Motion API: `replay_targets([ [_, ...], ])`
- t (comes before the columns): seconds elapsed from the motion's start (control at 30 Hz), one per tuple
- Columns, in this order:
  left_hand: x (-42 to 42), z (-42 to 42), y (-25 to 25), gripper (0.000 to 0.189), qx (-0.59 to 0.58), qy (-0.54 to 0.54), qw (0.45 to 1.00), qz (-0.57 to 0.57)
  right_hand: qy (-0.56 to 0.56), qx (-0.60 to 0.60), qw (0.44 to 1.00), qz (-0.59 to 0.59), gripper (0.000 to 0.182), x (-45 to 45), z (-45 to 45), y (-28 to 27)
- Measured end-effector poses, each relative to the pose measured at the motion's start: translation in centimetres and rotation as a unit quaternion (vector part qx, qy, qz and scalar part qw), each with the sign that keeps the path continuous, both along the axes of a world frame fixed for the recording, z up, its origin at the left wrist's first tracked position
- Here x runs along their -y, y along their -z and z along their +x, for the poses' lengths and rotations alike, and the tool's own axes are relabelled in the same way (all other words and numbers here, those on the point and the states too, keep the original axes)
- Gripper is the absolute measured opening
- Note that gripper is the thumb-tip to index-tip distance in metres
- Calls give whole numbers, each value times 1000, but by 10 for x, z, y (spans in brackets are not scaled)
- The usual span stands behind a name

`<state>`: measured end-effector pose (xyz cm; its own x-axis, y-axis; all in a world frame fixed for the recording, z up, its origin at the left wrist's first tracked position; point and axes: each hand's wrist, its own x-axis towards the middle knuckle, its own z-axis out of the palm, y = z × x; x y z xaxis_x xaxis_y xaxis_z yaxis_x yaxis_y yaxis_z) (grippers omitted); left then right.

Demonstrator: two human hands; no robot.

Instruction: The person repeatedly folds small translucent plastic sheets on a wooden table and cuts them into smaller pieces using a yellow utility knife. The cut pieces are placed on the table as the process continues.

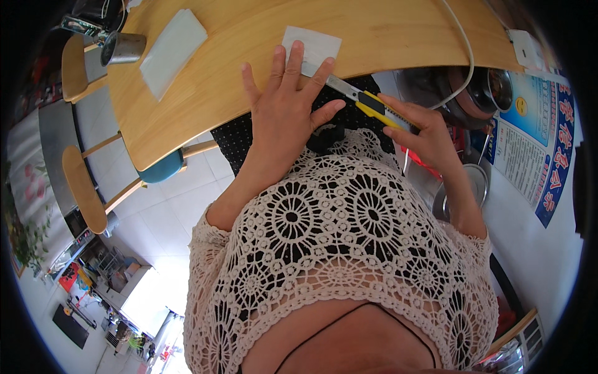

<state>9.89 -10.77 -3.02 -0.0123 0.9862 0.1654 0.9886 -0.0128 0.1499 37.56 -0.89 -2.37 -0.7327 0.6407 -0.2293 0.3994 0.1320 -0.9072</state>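
My left hand (282,105) lies palm down with its fingers spread, pressing a small white sheet of paper (322,44) onto the wooden table near its front edge. In my right hand (427,133) is a yellow and black snap-off utility knife (380,108). Its metal blade (340,85) is extended and points up and left, towards the paper's near edge. The blade's far end runs beneath my left index finger, so I cannot tell whether it lies under the paper or within a fold.
A stack of white sheets (174,52) lies on the wooden table (233,70) to the left. Beyond it stand a metal cup (124,48) and a propped phone (80,25). A white cable (462,42) crosses the table's right side. Chairs (84,189) stand at the left.
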Motion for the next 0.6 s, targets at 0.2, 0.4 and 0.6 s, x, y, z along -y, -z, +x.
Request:
replay_targets([
  [0.2,-1,-1,0,67,13,-1,1000,7,65,-21,998,9,61,30,-12,5],
  [0.4,-2,3,-1,68,23,-8,1000,9,64,-17,998,16,63,31,-38,7],
  [0.6,-3,5,-4,67,29,-11,1000,0,57,-19,997,38,64,30,-54,7],
])
